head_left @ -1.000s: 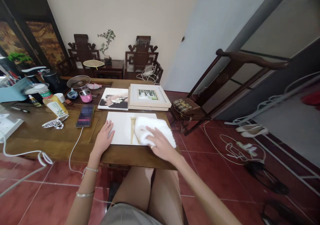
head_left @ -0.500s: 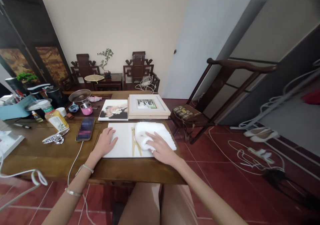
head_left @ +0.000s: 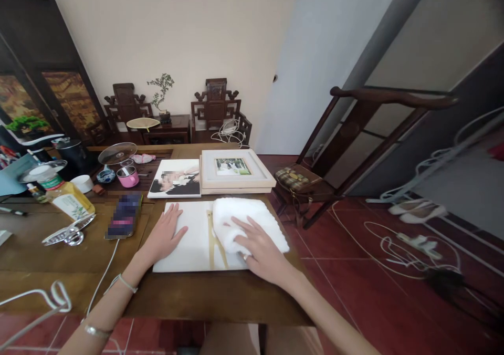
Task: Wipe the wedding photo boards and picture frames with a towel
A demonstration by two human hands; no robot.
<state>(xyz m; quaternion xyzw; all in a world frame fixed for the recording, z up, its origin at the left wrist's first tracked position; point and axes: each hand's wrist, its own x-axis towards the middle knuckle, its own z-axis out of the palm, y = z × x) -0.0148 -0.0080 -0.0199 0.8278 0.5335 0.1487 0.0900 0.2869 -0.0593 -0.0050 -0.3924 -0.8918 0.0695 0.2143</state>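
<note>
A flat white panel [head_left: 191, 250] lies near the table's front edge, with a tan, narrow V-shaped piece [head_left: 212, 244] on its face. My left hand [head_left: 167, 235] rests flat on the panel's left part, fingers stretched. On the right part sits a fluffy white towel [head_left: 252, 211], folded and bunched, covering that side of the panel. My right hand [head_left: 260, 250] presses on the towel with its fingers curved over a bunched fold; the thumb side is partly hidden.
Behind the panel lie a photo print [head_left: 177, 179] and a framed photo [head_left: 236, 171]. To the left are a phone [head_left: 124, 216] with a cable, a hair claw clip [head_left: 71, 231], a bottle [head_left: 65, 195] and a pink cup [head_left: 128, 176]. A wooden chair [head_left: 346, 134] stands at right.
The view has tilted and come closer, so the table items sit lower and wider. Both hands stay in nearly the same places on the panel and towel.
</note>
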